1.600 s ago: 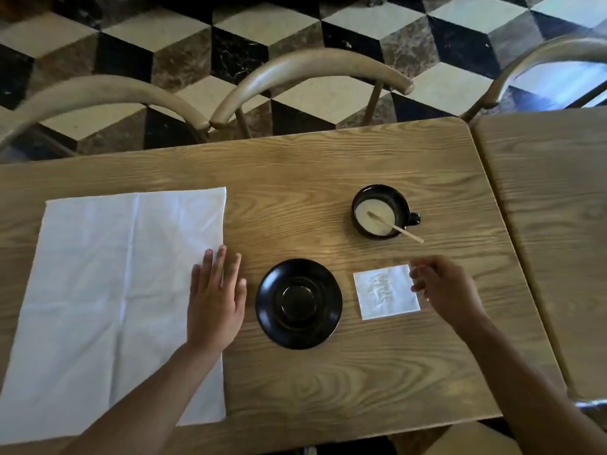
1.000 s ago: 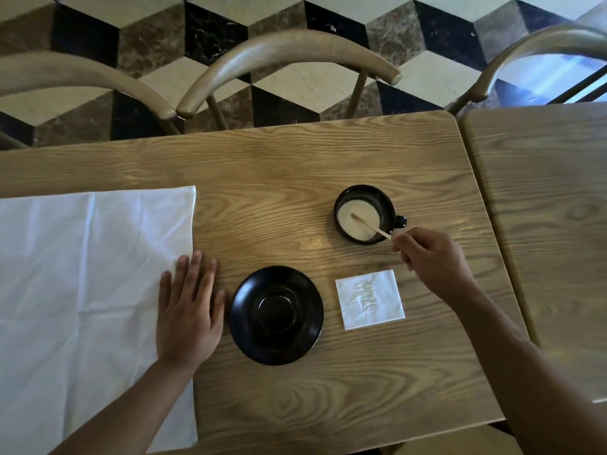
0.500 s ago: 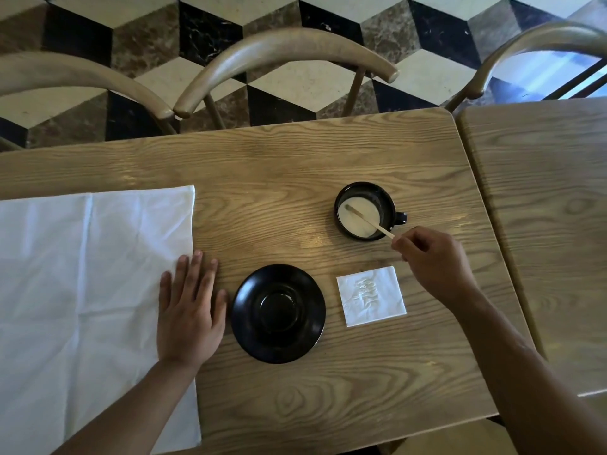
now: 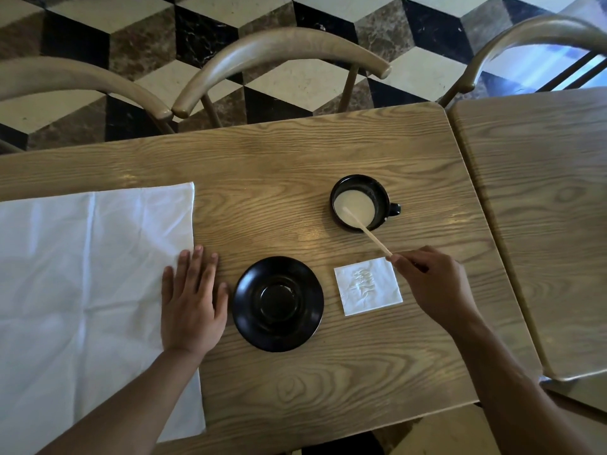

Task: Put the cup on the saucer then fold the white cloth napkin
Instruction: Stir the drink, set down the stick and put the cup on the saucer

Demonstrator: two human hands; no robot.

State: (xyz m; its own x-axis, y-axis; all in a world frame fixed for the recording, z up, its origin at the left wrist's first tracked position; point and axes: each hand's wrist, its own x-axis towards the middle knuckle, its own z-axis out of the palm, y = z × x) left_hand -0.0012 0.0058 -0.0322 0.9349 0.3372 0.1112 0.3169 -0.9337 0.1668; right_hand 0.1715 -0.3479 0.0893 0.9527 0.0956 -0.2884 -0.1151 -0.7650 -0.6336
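Observation:
A black cup [image 4: 381, 195] with pale liquid stands on the wooden table [image 4: 295, 159], its handle pointing right. A wooden stir stick [image 4: 368, 232] slants out of the cup, and my right hand [image 4: 430, 284] pinches its near end. An empty black saucer [image 4: 278, 303] sits in front of the cup, to its left. The white cloth napkin [image 4: 82, 274] lies spread flat at the left. My left hand [image 4: 192, 300] rests flat, fingers straight, on the napkin's right edge and the table beside the saucer.
A small white paper napkin [image 4: 368, 285] lies between the saucer and my right hand. A second table [image 4: 542, 208] adjoins on the right. Curved wooden chair backs [image 4: 279, 57] line the far edge, above a chequered floor.
My right hand reached from the paper napkin to the stir stick, took its end, and has now drawn back toward me, tilting the stick lower. My left hand has stayed flat.

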